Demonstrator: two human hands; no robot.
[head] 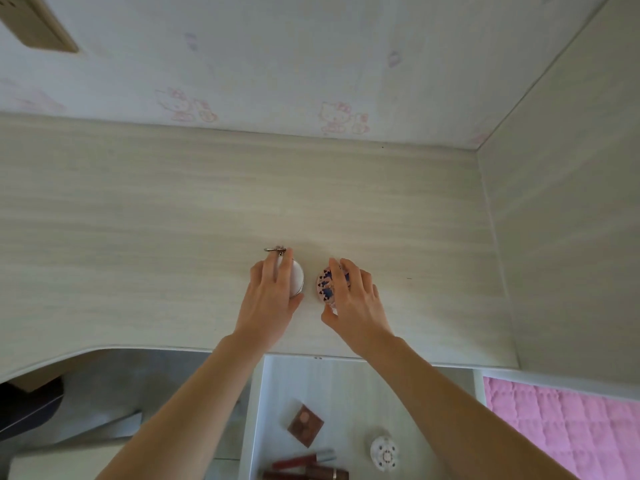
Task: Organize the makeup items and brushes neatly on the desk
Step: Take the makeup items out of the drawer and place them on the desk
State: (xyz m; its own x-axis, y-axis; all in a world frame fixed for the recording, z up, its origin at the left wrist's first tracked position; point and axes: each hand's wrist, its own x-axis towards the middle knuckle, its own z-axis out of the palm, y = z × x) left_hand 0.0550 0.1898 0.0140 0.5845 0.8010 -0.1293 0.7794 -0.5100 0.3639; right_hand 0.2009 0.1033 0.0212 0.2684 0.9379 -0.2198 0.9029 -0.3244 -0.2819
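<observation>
My left hand holds a round white compact with a small metal clasp on the pale wooden desk; fingers lie over its top and the thumb sits at its near edge. Just right of it, my right hand grips a round pink compact with dark blue marks, fingers curled over it, thumb below. The two compacts sit side by side, a small gap between them.
An open drawer below the desk edge holds a brown eyeshadow palette, a round white case and lip gloss tubes. A side panel bounds the desk on the right. A pink quilt lies at the lower right.
</observation>
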